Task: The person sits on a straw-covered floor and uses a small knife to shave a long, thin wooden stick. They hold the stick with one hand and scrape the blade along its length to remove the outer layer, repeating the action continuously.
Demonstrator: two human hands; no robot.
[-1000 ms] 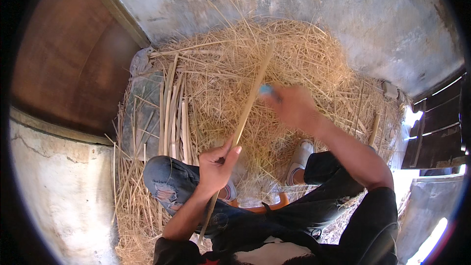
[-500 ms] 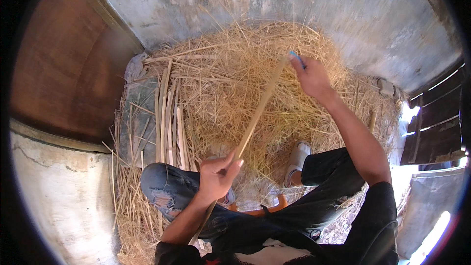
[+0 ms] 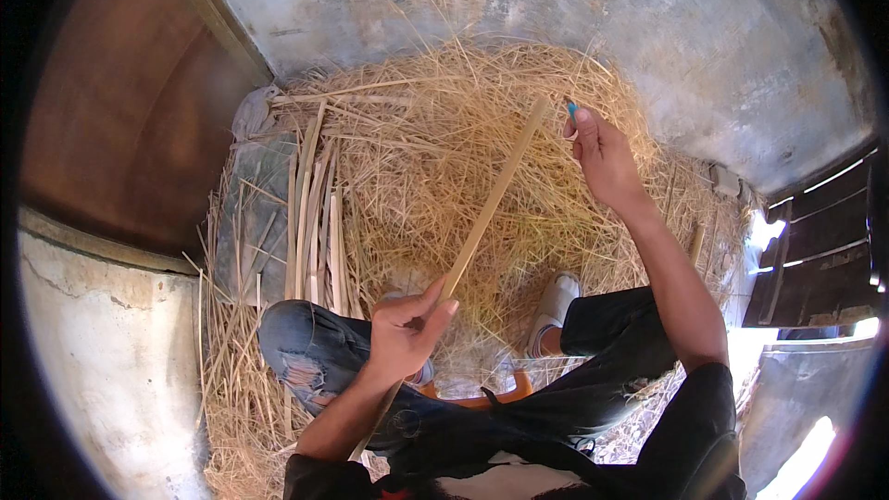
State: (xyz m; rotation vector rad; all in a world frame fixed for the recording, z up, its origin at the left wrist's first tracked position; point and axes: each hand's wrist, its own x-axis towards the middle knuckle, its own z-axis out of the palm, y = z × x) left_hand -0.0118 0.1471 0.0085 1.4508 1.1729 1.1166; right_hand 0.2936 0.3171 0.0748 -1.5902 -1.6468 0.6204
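Observation:
A long, flat strip of split bamboo (image 3: 495,194) slants up and to the right in front of me. My left hand (image 3: 405,333) is closed around it low down, and its lower end runs back along my left forearm. Beyond the strip's far tip, slightly to the right, my right hand (image 3: 605,159) pinches a small blue tool (image 3: 572,112). Only the tool's blue end shows past the fingers; its kind is hard to make out. The right hand is apart from the strip.
Straw-like shavings (image 3: 444,167) cover the floor up to the grey wall (image 3: 556,0). Several pale bamboo strips (image 3: 315,213) lie left of them, by a grey slab (image 3: 259,194). A brown panel (image 3: 130,111) stands at left. Under me is an orange stool (image 3: 500,395).
My right hand has shifted a little to the right and turned, away from the strip's tip. The left hand keeps its hold on the strip, and the view has tilted slightly.

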